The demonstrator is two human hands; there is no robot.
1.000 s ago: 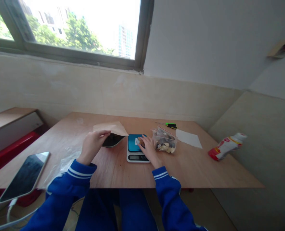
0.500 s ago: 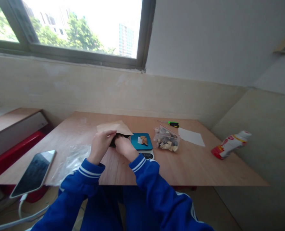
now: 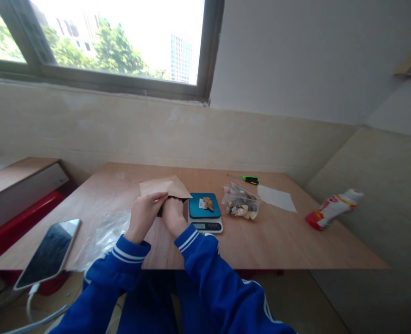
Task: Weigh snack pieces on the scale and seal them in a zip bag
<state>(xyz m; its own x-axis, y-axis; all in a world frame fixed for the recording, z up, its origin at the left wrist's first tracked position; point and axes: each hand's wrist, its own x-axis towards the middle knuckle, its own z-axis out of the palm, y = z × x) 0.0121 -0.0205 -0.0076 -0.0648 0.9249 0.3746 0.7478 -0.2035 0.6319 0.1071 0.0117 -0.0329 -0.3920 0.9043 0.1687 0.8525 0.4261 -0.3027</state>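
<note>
A brown kraft paper bag (image 3: 168, 184) lies on the table in front of me with its mouth towards me. My left hand (image 3: 146, 211) pinches the upper edge of its opening and holds it up. Inside the mouth is my right hand (image 3: 173, 214); its fingers are hidden in the bag, so I cannot see what they touch. Just right of the bag stands a kitchen scale (image 3: 195, 211) with a blue top and a lit display. On it rest brown wood-like pieces (image 3: 208, 203) beside a small white label (image 3: 201, 203).
Right of the scale sits a clear zip bag (image 3: 242, 206) of small pieces. Beyond are a screwdriver (image 3: 249, 178), a white paper (image 3: 276, 198) and a tilted bottle (image 3: 332, 209). A clear plastic bag (image 3: 106, 232) and a plugged-in phone (image 3: 48, 253) lie at left.
My right hand and forearm have shifted left and deeper into the paper bag, uncovering the scale's display. My left hand keeps its pinch on the bag's edge.
</note>
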